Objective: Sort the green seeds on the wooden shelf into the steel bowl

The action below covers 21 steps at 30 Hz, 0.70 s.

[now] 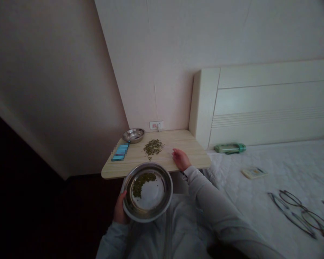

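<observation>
At the near edge of the wooden table I see a shallow metal bowl [151, 196], tilted toward me over my lap. My left hand [121, 209] grips its rim from the left side. Small green grains [140, 182], perhaps beans, lie gathered along the bowl's upper left inside. More grains [153, 147] are spread in a loose patch on the tabletop. To the right of that patch, my right hand [180, 159] is held over the table with loosely bent fingers. Nothing shows in it, and it is apart from the grains.
A smaller metal bowl [134, 135] sits at the table's back left corner, with a blurred-out blue item [120, 152] in front. A wall socket [156, 125] is behind the table [189, 138]. On the bed at right lie a green-capped bottle [230, 148], a small pack [253, 172] and eyeglasses [299, 212].
</observation>
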Motion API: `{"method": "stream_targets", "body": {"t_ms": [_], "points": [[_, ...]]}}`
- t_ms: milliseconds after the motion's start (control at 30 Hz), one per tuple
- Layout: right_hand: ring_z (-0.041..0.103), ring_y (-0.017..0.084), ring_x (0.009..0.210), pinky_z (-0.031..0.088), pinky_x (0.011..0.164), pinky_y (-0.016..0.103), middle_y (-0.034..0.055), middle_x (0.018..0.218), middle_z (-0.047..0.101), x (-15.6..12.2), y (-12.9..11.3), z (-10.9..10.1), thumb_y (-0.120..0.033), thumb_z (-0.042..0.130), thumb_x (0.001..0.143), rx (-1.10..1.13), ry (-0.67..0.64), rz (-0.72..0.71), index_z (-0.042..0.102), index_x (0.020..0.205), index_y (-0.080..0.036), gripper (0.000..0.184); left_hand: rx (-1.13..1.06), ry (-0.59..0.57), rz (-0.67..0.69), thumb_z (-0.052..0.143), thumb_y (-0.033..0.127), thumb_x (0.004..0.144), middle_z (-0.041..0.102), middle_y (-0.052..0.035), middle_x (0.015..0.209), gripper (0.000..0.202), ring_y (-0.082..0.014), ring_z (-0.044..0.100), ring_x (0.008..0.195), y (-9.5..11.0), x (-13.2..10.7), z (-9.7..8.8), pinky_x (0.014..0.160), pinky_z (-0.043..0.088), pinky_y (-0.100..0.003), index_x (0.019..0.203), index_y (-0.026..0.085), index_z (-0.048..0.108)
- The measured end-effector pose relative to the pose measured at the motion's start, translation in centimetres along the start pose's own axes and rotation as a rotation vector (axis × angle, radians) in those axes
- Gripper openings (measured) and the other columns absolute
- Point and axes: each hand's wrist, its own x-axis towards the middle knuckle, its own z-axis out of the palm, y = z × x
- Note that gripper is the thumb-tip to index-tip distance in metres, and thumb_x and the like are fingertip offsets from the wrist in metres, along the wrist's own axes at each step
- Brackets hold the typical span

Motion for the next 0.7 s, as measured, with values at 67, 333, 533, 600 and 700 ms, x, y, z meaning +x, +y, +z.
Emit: {"method": "stream_targets", "body": {"t_ms": [67, 333, 533, 600, 700], "points": [[0.042, 0.004, 0.044, 0.029, 0.039, 0.017, -0.0043, 0.047, 0.051, 0.0, -0.1, 0.0, -0.018, 0.058, 0.055, 0.013, 0.002, 0.008, 0.055, 0.062, -0.017, 0.008, 0.011, -0.014, -0.005, 0.053, 0.015, 0.059, 0.059, 0.0001, 0.052, 0.007, -0.0174, 0.056, 0.072, -0.2, -0.2, 0.2, 0.077, 0.039, -0.028, 0.057, 0.017, 0.059], [0.042, 0.005, 0.043, 0.031, 0.039, 0.019, -0.0037, 0.049, 0.052, 0.0, -0.2, -0.2, -0.017, 0.055, 0.059, 0.015, 0.002, 0.017, 0.054, 0.064, -0.017, 0.005, -0.18, -0.096, -0.252, 0.047, 0.021, 0.067, 0.062, -0.0033, 0.062, 0.014, -0.0166, 0.058, 0.059, 0.6, -0.5, 1.0, 0.058, 0.047, -0.032, 0.07, 0.014, 0.058], [0.043, 0.004, 0.043, 0.031, 0.039, 0.017, -0.0048, 0.048, 0.051, 0.0, -0.2, -0.2, -0.017, 0.056, 0.059, 0.043, 0.031, 0.035, 0.053, 0.065, -0.017, 0.006, -0.206, -0.157, -0.214, 0.05, 0.014, 0.063, 0.063, -0.0032, 0.068, 0.019, -0.0173, 0.059, 0.062, 1.6, -0.3, 0.3, 0.056, 0.048, -0.033, 0.082, 0.015, 0.056], [0.043, 0.004, 0.043, 0.031, 0.039, 0.017, -0.0048, 0.048, 0.051, -0.1, -0.2, -0.2, -0.017, 0.055, 0.059, 0.054, 0.031, 0.038, 0.053, 0.065, -0.017, 0.007, -0.215, -0.156, -0.205, 0.049, 0.014, 0.064, 0.063, -0.0036, 0.069, 0.019, -0.0174, 0.059, 0.064, 1.7, -0.4, 0.4, 0.058, 0.048, -0.034, 0.082, 0.014, 0.056], [0.043, 0.004, 0.042, 0.031, 0.04, 0.017, -0.0052, 0.048, 0.051, -0.1, -0.2, -0.1, -0.017, 0.056, 0.059, 0.036, 0.029, 0.032, 0.053, 0.065, -0.017, 0.008, -0.206, -0.147, -0.202, 0.048, 0.014, 0.065, 0.063, -0.004, 0.067, 0.02, -0.0175, 0.059, 0.064, 1.8, -0.5, 0.5, 0.059, 0.048, -0.034, 0.083, 0.014, 0.057]]}}
